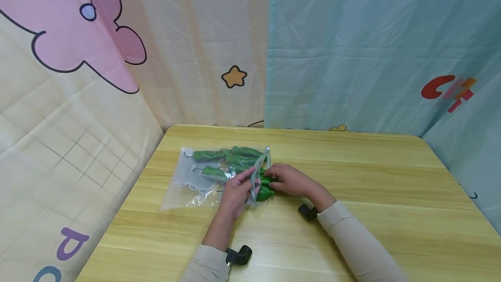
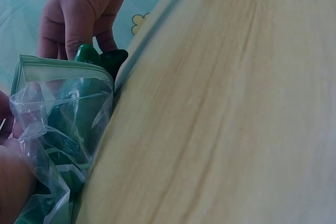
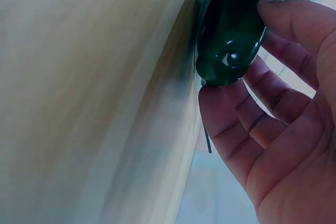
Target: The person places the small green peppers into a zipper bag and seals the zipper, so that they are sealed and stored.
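Note:
A clear zip bag [image 1: 176, 197] lies flat on the table with several long green peppers [image 1: 209, 156] inside, its mouth facing right. My left hand [image 1: 233, 197] holds the near side of the bag's mouth, fingers at the green-tinted zip strip [image 2: 63, 67]. At that opening my right hand [image 1: 291, 180] grips a green pepper [image 1: 267, 181] between thumb and fingers. Another green pepper [image 1: 265, 193] pokes out just nearer to me. In the right wrist view, a glossy dark pepper [image 3: 231, 45] sits against the fingertips, with the thumb beside it.
The light wooden table [image 1: 352, 177] runs under both arms. Printed curtains [image 1: 344, 55] hang behind it and at the sides. A black wrist camera [image 1: 239, 256] is strapped on the left wrist, another black camera [image 1: 308, 212] on the right.

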`<state>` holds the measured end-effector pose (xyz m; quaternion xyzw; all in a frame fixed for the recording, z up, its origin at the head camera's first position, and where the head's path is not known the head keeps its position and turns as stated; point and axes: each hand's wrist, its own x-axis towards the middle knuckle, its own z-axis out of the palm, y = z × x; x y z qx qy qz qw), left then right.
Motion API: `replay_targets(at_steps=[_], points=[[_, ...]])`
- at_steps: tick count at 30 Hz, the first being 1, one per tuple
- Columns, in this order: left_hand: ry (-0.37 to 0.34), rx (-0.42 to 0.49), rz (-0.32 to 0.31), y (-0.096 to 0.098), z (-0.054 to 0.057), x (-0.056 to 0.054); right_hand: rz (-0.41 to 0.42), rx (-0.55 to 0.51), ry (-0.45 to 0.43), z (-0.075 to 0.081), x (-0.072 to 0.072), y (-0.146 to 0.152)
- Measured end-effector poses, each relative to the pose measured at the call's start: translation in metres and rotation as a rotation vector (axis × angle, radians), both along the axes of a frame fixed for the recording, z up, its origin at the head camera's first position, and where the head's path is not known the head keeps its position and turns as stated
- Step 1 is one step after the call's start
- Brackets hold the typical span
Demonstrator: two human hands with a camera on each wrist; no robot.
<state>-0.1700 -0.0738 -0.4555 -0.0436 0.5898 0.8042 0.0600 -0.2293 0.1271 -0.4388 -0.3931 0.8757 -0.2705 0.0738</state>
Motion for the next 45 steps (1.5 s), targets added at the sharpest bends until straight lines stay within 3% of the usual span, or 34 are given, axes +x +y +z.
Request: replay_targets(at_steps=[16, 29, 45], points=[[-0.011, -0.001, 0.014, 0.001, 0.000, -0.001, -0.019, -0.005, -0.007, -0.001, -0.002, -0.010], [0.000, 0.012, 0.004, 0.000, -0.001, -0.002, -0.064, -0.015, -0.058, 0.006, 0.004, 0.005], [0.005, 0.010, 0.004, 0.000, 0.000, 0.000, -0.037, -0.012, -0.052, 0.001, 0.001, 0.000]])
